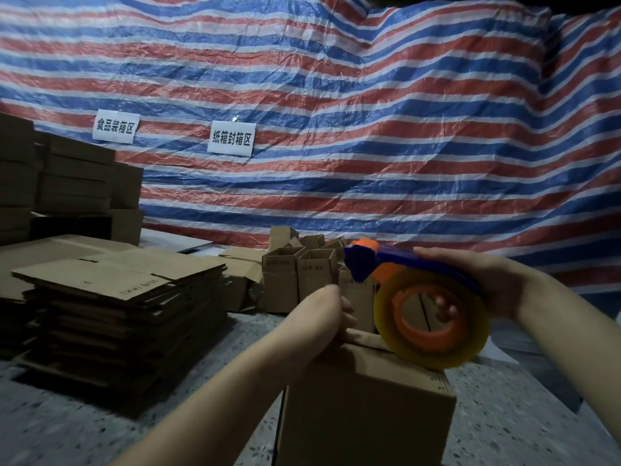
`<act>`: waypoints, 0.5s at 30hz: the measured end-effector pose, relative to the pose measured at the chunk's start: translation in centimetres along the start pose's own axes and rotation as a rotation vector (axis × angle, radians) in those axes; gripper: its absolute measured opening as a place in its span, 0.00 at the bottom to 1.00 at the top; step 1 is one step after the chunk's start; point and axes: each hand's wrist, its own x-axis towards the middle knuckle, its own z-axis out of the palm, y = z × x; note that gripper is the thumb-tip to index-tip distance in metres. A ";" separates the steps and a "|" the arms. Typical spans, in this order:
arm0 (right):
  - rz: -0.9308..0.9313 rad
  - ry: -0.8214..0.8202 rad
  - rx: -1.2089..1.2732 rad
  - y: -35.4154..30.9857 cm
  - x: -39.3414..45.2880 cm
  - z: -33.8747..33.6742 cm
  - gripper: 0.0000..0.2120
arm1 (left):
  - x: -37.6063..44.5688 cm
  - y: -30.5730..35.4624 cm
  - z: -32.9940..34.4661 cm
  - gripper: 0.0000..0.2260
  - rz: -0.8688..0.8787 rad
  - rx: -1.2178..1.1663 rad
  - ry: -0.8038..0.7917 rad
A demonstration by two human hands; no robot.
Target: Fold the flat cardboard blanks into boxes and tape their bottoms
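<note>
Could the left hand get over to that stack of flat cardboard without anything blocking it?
Probably yes. The left hand rests on the far edge of the box, and only bare floor lies between it and the stack of flat cardboard. It would have to let go of the box first.

Brown folded box stands upright near stacked flat blanks.

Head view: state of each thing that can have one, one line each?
Brown cardboard box in front: folded up, flaps closed on top, tape roll touching it.
Blue and orange tape dispenser: held over the box, yellowish roll loaded.
Right hand: grips the dispenser.
Left hand: fingers at the box's far top edge; exact grip hidden.
Stack of flat cardboard blanks: unfolded, piled on the floor.
Small cardboard boxes behind: erected, tops open.
</note>
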 end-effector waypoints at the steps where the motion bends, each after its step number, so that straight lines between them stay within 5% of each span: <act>1: 0.004 -0.008 -0.007 0.0 0.0 -0.1 0.26 | 0.1 0.5 -0.2 0.21 -0.007 -0.035 0.015; 4: 0.003 -0.022 -0.006 0.0 0.0 -0.1 0.22 | 0.0 1.6 -1.0 0.26 -0.025 -0.140 0.015; 8: -0.027 -0.041 -0.034 0.0 -0.1 -0.4 0.25 | 0.1 2.6 -1.6 0.23 -0.051 -0.182 0.028; 15: -0.063 -0.091 -0.118 -0.6 -0.1 -0.2 0.16 | 0.4 3.3 -2.3 0.14 -0.088 -0.194 0.021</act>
